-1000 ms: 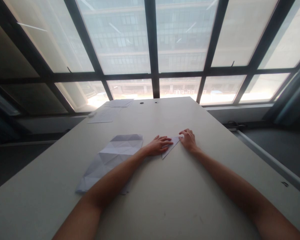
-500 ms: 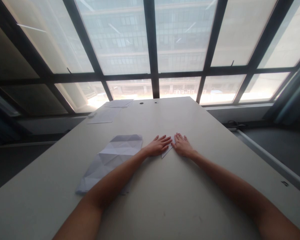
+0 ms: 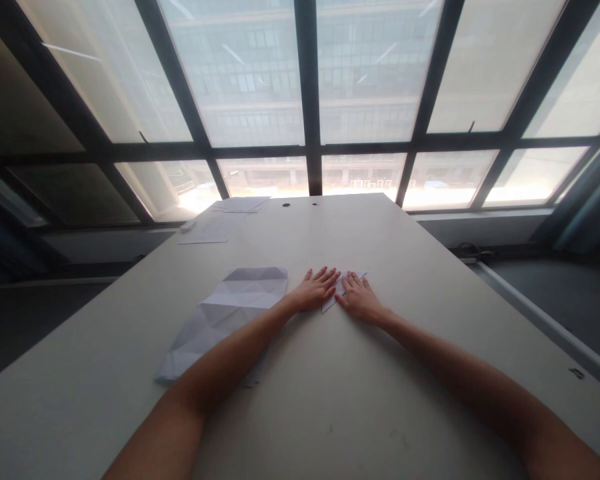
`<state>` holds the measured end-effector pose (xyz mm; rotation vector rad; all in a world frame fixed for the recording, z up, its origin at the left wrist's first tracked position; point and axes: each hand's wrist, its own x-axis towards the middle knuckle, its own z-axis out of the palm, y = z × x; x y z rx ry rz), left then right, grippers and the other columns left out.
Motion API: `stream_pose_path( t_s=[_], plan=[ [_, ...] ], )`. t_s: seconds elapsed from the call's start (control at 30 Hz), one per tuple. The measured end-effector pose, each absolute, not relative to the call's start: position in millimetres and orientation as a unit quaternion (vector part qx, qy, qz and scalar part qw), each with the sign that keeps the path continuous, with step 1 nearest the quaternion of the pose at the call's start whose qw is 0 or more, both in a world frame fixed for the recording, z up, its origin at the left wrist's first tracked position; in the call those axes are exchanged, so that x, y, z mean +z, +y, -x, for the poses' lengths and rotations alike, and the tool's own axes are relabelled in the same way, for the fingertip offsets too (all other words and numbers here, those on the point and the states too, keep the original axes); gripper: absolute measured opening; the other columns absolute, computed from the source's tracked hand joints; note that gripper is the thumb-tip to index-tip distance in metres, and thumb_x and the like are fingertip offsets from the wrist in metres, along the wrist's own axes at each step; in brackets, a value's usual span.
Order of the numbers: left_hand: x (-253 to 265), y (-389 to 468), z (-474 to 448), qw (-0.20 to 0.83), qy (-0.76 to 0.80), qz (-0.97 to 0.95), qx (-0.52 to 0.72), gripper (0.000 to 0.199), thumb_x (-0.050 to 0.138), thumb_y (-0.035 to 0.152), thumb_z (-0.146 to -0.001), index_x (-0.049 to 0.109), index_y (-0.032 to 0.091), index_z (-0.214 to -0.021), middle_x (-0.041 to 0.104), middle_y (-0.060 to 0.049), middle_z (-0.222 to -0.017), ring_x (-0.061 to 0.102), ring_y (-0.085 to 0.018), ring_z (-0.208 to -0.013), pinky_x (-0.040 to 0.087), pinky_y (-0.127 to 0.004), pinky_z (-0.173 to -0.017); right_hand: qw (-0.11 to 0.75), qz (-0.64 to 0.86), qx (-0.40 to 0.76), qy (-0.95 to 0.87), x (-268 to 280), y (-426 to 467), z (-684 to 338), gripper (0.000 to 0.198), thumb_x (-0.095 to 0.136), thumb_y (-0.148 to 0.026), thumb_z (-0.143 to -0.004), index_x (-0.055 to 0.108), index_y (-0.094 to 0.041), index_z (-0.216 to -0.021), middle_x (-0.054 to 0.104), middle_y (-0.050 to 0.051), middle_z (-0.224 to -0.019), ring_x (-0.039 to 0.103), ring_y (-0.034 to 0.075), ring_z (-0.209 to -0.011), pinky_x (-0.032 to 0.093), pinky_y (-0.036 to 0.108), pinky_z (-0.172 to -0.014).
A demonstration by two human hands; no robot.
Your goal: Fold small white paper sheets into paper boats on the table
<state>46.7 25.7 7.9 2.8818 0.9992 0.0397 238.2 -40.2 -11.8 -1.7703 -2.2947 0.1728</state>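
A small folded piece of white paper [image 3: 339, 288] lies on the white table, mostly covered by my two hands. My left hand [image 3: 316, 289] rests flat over its left side with the fingers stretched out. Over the right part lies my right hand [image 3: 359, 297], also flat, fingers extended and pointing away from me. One pointed corner shows below, between the hands, and another tip pokes out beyond the right fingertips. Left of my left hand, partly under my forearm, is a larger creased sheet of paper [image 3: 230, 297].
More white sheets [image 3: 205, 230] lie at the far left of the white table [image 3: 300, 413]. Two dark holes sit near the table's far edge. Beyond it stand large framed windows [image 3: 365, 80]. A grey curtain [image 3: 587, 193] hangs at the right.
My right hand has slid slightly toward me and left, uncovering the paper's upper right tip and more of its middle. My left hand stays nearly in place.
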Motion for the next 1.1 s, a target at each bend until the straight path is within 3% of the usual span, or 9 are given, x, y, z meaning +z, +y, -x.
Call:
stream_pose_path(
  t_s=[0.17, 0.3, 0.5, 0.67, 0.83, 0.97, 1.1],
  plan=[
    [15, 26, -44, 0.064, 0.267, -0.962, -0.003, 0.064, 0.029, 0.062, -0.099, 0.014, 0.038, -0.157, 0.007, -0.002, -0.165, 0.001, -0.031, -0.152, 0.001, -0.063, -0.116, 0.117, 0.644, 0.058, -0.754, -12, -27, -255, 0.062, 0.028, -0.045, -0.101, 0.032, -0.010, -0.152, 0.024, 0.018, -0.160, 0.017, 0.029, -0.149, 0.010, 0.056, -0.118],
    [14, 26, -46, 0.069, 0.283, -0.957, 0.005, 0.057, 0.024, 0.055, -0.103, 0.018, 0.036, -0.157, 0.014, -0.001, -0.164, 0.004, -0.030, -0.152, 0.006, -0.063, -0.116, 0.123, 0.666, 0.046, -0.734, -11, -21, -266, 0.058, 0.030, -0.037, -0.100, 0.034, -0.011, -0.151, 0.028, 0.016, -0.160, 0.021, 0.031, -0.148, 0.013, 0.057, -0.116],
    [10, 31, -51, 0.019, 0.334, -0.938, 0.094, 0.043, 0.039, 0.028, -0.100, 0.053, 0.030, -0.140, 0.043, -0.003, -0.153, 0.032, -0.025, -0.143, 0.027, -0.046, -0.116, 0.163, 0.680, -0.017, -0.715, -1, -29, -267, 0.045, 0.043, -0.042, -0.097, 0.061, -0.016, -0.128, 0.055, 0.018, -0.136, 0.044, 0.031, -0.127, 0.030, 0.043, -0.107],
    [20, 32, -50, -0.012, 0.332, -0.931, 0.150, 0.035, 0.044, 0.015, -0.095, 0.074, 0.028, -0.108, 0.066, -0.004, -0.125, 0.054, -0.023, -0.118, 0.039, -0.041, -0.107, 0.174, 0.668, -0.020, -0.723, 7, -34, -265, 0.038, 0.046, -0.046, -0.097, 0.068, -0.022, -0.117, 0.057, 0.014, -0.126, 0.044, 0.031, -0.118, 0.033, 0.043, -0.099],
    [23, 22, -53, -0.016, 0.350, -0.928, 0.129, 0.025, 0.048, 0.023, -0.097, 0.073, 0.019, -0.099, 0.069, -0.009, -0.109, 0.061, -0.021, -0.104, 0.047, -0.034, -0.097, 0.186, 0.649, -0.027, -0.737, 6, -35, -262, 0.034, 0.051, -0.043, -0.096, 0.070, -0.021, -0.113, 0.059, 0.012, -0.119, 0.046, 0.028, -0.113, 0.034, 0.037, -0.095],
    [20, 11, -61, -0.037, 0.379, -0.918, 0.112, 0.031, 0.055, 0.040, -0.097, 0.065, 0.013, -0.110, 0.065, -0.014, -0.114, 0.061, -0.023, -0.110, 0.050, -0.032, -0.094, 0.201, 0.631, -0.031, -0.748, 3, -35, -259, 0.032, 0.054, -0.041, -0.095, 0.071, -0.021, -0.114, 0.060, 0.011, -0.116, 0.048, 0.026, -0.110, 0.036, 0.034, -0.094],
    [20, 8, -67, -0.047, 0.396, -0.912, 0.092, 0.032, 0.056, 0.039, -0.097, 0.061, 0.012, -0.114, 0.063, -0.015, -0.115, 0.061, -0.025, -0.111, 0.052, -0.032, -0.090, 0.212, 0.619, -0.025, -0.756, 2, -34, -259, 0.030, 0.056, -0.040, -0.095, 0.071, -0.021, -0.113, 0.061, 0.011, -0.116, 0.048, 0.025, -0.109, 0.036, 0.033, -0.096]
  ],
)
